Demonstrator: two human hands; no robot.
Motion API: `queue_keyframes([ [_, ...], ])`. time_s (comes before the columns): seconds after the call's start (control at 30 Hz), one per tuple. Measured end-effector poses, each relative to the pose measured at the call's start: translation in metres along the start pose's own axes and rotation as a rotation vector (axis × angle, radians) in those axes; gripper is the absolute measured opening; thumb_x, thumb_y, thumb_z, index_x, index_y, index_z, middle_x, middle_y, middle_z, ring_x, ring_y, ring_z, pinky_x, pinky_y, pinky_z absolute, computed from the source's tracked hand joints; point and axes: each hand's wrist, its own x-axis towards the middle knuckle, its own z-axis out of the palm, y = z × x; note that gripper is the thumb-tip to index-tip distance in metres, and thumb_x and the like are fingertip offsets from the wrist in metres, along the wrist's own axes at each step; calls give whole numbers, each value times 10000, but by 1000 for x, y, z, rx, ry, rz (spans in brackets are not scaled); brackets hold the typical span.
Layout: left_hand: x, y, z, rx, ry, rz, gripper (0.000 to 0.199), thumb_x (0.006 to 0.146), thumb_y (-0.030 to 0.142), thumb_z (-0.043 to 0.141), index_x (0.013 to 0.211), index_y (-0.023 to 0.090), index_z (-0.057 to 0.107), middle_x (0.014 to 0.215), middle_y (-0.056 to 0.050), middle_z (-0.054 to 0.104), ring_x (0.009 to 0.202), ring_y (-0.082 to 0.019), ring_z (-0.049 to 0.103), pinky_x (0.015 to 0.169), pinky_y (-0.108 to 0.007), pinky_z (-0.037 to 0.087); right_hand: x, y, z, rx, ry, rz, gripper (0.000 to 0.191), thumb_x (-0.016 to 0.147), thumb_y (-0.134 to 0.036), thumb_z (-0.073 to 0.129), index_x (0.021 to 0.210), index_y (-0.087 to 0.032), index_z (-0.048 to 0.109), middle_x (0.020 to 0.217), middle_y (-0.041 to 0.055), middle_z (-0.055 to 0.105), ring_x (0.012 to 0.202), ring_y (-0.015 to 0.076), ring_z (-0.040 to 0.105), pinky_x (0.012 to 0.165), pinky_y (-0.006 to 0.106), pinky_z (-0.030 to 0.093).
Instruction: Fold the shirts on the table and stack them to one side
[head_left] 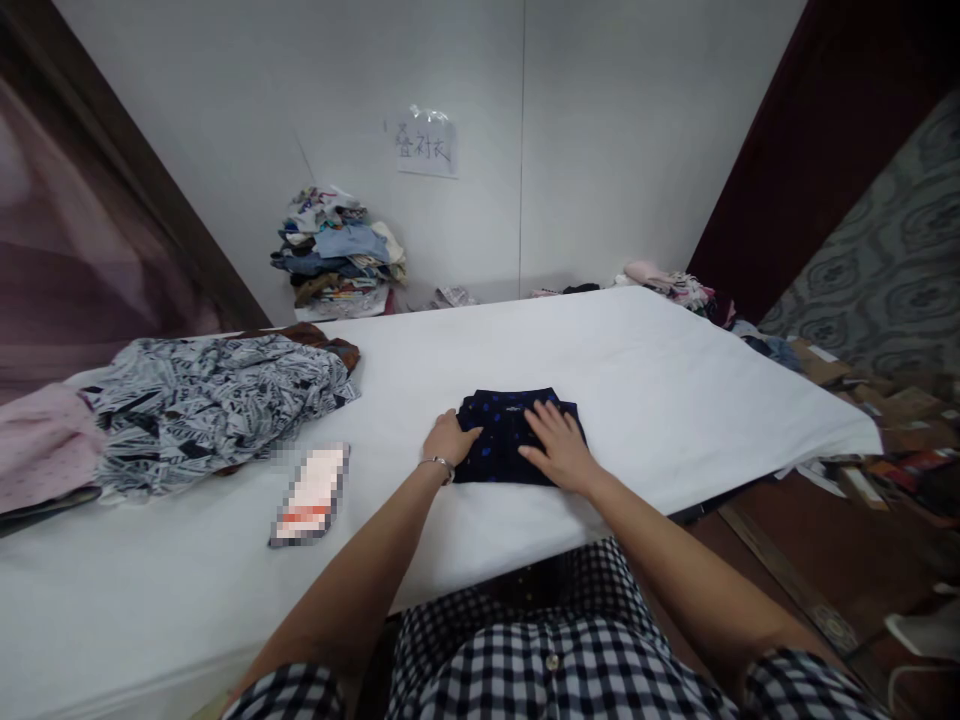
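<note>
A dark navy garment [499,445] with blue spots lies folded into a compact rectangle on the white-covered table [637,370]. At its left edge rests my left hand [448,440], a bracelet on the wrist, with the thumb over the cloth and the other fingers along the side. My right hand [561,447] lies on the garment's right part, fingers spread flat. Neither hand grips the cloth, and both touch it.
Left on the table are a black-and-white patterned garment [225,400], a pink one [45,445] and a pixelated flat object [311,495]. Behind the table stands a clothes pile [337,250]. A paper sign [425,145] hangs on the wall.
</note>
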Motion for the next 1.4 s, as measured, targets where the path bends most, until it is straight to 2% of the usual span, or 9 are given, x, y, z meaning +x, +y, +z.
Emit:
queue_keyframes([
  [0.17, 5, 3, 2, -32, -51, -80, 538, 742, 517, 613, 1136, 156, 547, 1188, -184, 633, 1088, -320, 602, 837, -380, 458, 0, 15, 29, -92, -95, 15, 615, 842, -540, 526, 1393, -280, 448, 1534, 59, 278, 1440, 257, 162, 1153, 478, -22],
  [0.43, 0, 12, -2, -690, -55, -130, 631, 680, 504, 724, 1141, 97, 580, 1012, -157, 714, 912, -237, 681, 777, -306, 519, -2, 4, 18, -369, -256, 42, 701, 907, -588, 322, 1486, -198, 267, 1575, 58, 132, 1456, 232, 59, 1153, 471, 8],
  [0.57, -9, 8, -2, -928, -244, -186, 623, 617, 557, 754, 996, 71, 666, 917, -179, 727, 857, -277, 690, 774, -370, 543, 1, 2, 17, -403, -283, 52, 698, 912, -588, 298, 1493, -204, 247, 1577, 58, 120, 1457, 233, 53, 1153, 470, 21],
  [0.7, -15, 16, -1, -899, -197, -62, 476, 513, 237, 848, 953, 150, 689, 985, -118, 730, 931, -260, 674, 842, -346, 521, 5, -3, 8, -303, -285, 69, 688, 892, -548, 403, 1471, -187, 311, 1566, 88, 174, 1453, 259, 86, 1149, 498, 27],
  [0.87, -15, 29, -8, -888, -10, -45, 562, 542, 118, 787, 1076, 145, 615, 1035, -120, 712, 940, -248, 669, 823, -341, 519, -38, -31, -3, 293, 47, 55, 494, 823, -537, 552, 1156, -186, 650, 1330, 135, 553, 1279, 304, 440, 1093, 481, 268],
  [0.97, -18, 32, -9, -987, 2, -45, 551, 571, 136, 768, 1093, 142, 594, 959, -114, 720, 854, -242, 685, 755, -349, 537, -81, -49, 10, 940, -143, 359, 449, 815, -564, 570, 989, -162, 667, 977, 129, 700, 909, 261, 655, 819, 421, 499],
  [1.03, -22, 34, -8, -1030, 0, -50, 525, 585, 152, 761, 1081, 141, 591, 898, -103, 722, 805, -235, 689, 724, -350, 544, -97, -56, 22, 1336, -243, 588, 462, 795, -551, 620, 1043, -161, 614, 1001, 131, 697, 887, 239, 672, 754, 373, 523],
  [1.27, -50, 41, -12, -1060, 108, -6, 505, 592, 157, 757, 1068, 160, 586, 919, -80, 713, 830, -215, 679, 787, -358, 539, -57, -54, 43, 1979, -101, 671, 622, 846, -607, 519, 1157, -71, 560, 1134, 198, 650, 1065, 262, 630, 892, 397, 512],
  [1.4, -72, 33, -14, -915, 225, 21, 526, 619, 145, 739, 1118, 172, 575, 1038, -91, 696, 938, -220, 660, 861, -357, 517, -31, -61, 42, 2028, 107, 681, 367, 907, -393, 527, 1140, -117, 594, 1008, 102, 714, 909, 212, 682, 806, 364, 553],
])
